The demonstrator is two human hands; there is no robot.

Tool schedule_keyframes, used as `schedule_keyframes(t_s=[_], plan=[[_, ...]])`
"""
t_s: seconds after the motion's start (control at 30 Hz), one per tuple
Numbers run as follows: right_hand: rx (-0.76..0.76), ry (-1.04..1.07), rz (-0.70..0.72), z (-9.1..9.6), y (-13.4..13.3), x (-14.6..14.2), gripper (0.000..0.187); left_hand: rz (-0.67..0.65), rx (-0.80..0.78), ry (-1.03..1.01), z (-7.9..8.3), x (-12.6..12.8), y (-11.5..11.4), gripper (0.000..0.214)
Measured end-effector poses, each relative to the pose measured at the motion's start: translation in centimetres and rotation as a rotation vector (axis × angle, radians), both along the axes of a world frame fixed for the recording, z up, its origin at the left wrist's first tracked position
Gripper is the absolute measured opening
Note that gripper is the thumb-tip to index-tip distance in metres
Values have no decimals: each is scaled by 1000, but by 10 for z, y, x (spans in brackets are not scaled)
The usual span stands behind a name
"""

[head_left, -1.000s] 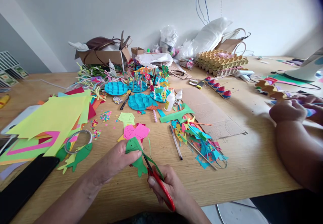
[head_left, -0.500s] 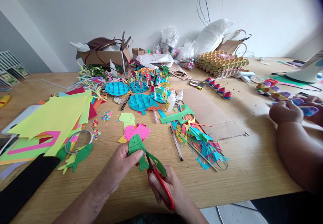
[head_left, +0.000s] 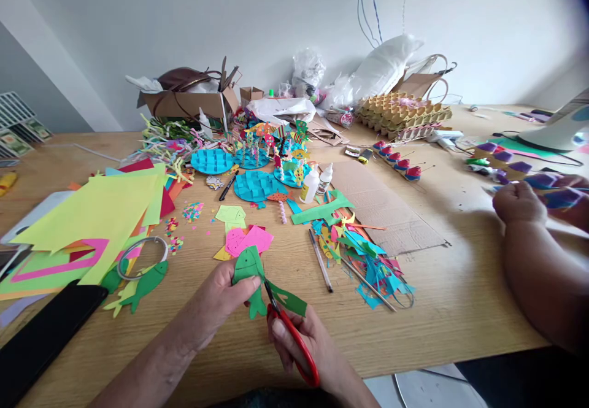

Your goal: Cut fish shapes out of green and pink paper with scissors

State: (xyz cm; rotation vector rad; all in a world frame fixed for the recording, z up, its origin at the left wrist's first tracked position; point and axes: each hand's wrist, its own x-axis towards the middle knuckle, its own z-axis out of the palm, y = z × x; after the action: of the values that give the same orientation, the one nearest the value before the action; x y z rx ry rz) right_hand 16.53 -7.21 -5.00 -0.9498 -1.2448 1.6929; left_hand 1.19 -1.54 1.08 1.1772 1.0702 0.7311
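Observation:
Between the thumb and fingers of my left hand is a green paper fish with an eye and a mouth line drawn on it. My right hand is wrapped round red-handled scissors, whose dark blades touch the fish's right edge. A green offcut strip hangs beside the blades, over the right hand's fingers. Just beyond the hands lie a pink paper fish shape and a pale yellow one with drawn lines.
Left lie yellow sheets, a tape roll and a black phone-like slab. Glue bottles, blue paper discs, a pen, scraps and cardboard lie ahead. Another person's hand holds a painted egg-carton piece at right.
The green offcut has swung further out to the right of the blades. My hands and the scissors have shifted only slightly. The other person's hands have moved a little.

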Motion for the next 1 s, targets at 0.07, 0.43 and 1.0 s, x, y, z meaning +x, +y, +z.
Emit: schedule_keyframes(t_s=[0.07, 0.43, 1.0], plan=[[-17, 16, -3, -1, -1, -1, 44, -9, -9, -9, -1, -1, 0, 15], [-66, 41, -20, 2, 0, -1, 41, -63, -46, 3, 4, -1, 2, 14], [-92, 32, 18, -7, -2, 1, 38, -152, -19, 47, 4, -6, 8, 12]])
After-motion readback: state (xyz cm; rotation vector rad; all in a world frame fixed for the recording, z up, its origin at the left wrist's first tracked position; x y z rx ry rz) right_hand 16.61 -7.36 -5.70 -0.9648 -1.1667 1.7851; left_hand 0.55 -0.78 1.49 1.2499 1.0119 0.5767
